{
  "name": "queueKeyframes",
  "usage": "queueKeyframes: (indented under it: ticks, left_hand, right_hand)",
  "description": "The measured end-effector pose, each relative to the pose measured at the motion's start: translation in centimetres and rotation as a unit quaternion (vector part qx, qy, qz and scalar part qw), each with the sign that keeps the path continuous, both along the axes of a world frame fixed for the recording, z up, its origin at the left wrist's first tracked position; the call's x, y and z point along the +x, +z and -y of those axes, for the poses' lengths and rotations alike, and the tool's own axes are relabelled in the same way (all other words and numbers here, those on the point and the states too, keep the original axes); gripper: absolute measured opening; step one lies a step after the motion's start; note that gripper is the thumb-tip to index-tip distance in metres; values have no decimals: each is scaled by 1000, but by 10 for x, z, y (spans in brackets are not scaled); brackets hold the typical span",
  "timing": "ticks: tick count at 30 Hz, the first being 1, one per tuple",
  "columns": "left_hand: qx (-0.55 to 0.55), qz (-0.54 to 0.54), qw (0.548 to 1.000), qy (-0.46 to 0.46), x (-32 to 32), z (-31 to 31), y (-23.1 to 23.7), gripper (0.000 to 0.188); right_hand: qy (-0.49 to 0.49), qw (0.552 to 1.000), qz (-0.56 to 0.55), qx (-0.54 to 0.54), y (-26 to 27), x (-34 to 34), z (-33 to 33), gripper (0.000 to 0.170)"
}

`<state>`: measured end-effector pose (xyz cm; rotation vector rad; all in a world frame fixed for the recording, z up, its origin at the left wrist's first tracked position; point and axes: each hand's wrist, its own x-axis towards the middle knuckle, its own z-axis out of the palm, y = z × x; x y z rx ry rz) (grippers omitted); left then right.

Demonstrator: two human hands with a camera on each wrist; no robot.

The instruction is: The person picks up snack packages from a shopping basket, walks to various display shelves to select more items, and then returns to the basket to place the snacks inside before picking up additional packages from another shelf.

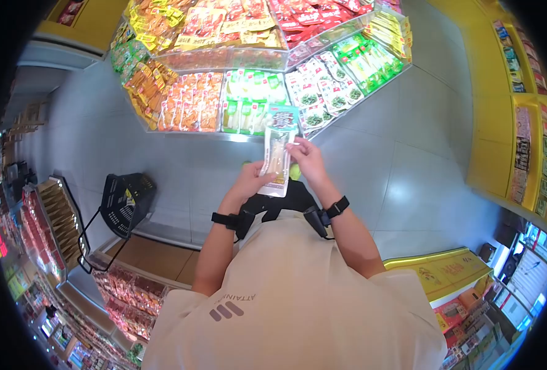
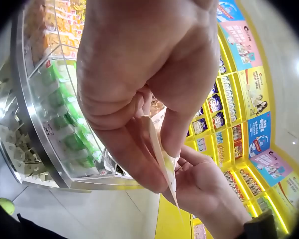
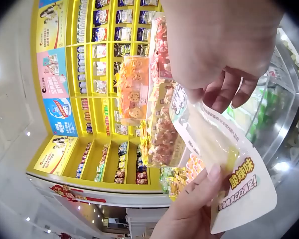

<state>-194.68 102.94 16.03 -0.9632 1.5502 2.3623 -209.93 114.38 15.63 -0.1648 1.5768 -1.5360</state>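
Observation:
A long white snack pouch (image 1: pixel 277 154) with a teal top and a clear window is held upright before the body. The left hand (image 1: pixel 248 183) grips its lower left side, thumb across the front. Higher on the right edge, the right hand (image 1: pixel 307 161) pinches the pouch. In the left wrist view the left hand (image 2: pixel 144 89) holds the pouch (image 2: pixel 165 162) between thumb and fingers, seen edge-on. The right wrist view shows pale food inside the pouch (image 3: pixel 244 191), the right hand (image 3: pixel 224 45) at its upper part and the left hand (image 3: pixel 189 209) at its lower edge.
A display stand (image 1: pixel 224 61) of bagged snacks in compartments stands just in front, its lower edge near the pouch's top. A black basket (image 1: pixel 125 203) is on the left. Yellow shelves (image 1: pixel 486 142) line the right, and a yellow unit (image 1: pixel 440 271) stands behind at right.

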Motion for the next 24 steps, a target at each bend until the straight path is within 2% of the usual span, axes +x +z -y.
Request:
queueKeyframes:
  ticks: [1, 3, 5, 6, 9, 12, 13, 15, 17, 20, 21, 23, 24]
  left_hand:
    - [1, -16, 1000, -10, -2, 2, 4, 28]
    - [29, -37, 995, 83, -10, 6, 18, 29]
    - [24, -58, 994, 94, -18, 13, 13, 30]
    - [19, -64, 991, 117, -21, 17, 14, 30]
    - [-7, -24, 997, 66, -37, 21, 14, 32]
    - [8, -56, 998, 33, -61, 12, 11, 30]
    - [24, -73, 997, 27, -74, 12, 11, 29]
    - [24, -73, 997, 20, -87, 11, 2, 30]
    - [-49, -36, 995, -80, -105, 2, -3, 31]
    - [34, -108, 994, 4, -150, -36, 8, 34]
    - [27, -113, 993, 15, -164, -47, 1, 34]
    - [146, -90, 983, 62, -198, -60, -15, 33]
    - [150, -102, 980, 79, -215, -76, -2, 29]
  right_hand:
    - [10, 1000, -19, 10, -1, 3, 2, 27]
    - [131, 990, -25, 48, 26, 10, 3, 31]
    - [179, 984, 12, 8, 24, 23, -1, 31]
    - [169, 986, 6, 6, 27, 26, -3, 31]
    - [107, 993, 51, -15, 27, 25, -11, 31]
    - [28, 999, 14, 15, 23, 9, -25, 26]
    - [25, 1000, 7, 7, 23, -1, -31, 26]
    - [29, 996, -63, 64, 25, -10, -44, 24]
    - [-39, 998, -42, 11, 30, -28, -57, 23]
    - [-28, 998, -40, -26, 21, -69, -92, 24]
    - [-5, 997, -77, -13, 20, -83, -110, 24]
    - [21, 993, -116, -11, 30, -130, -139, 25]
    - [69, 983, -169, 13, 41, -149, -159, 24]
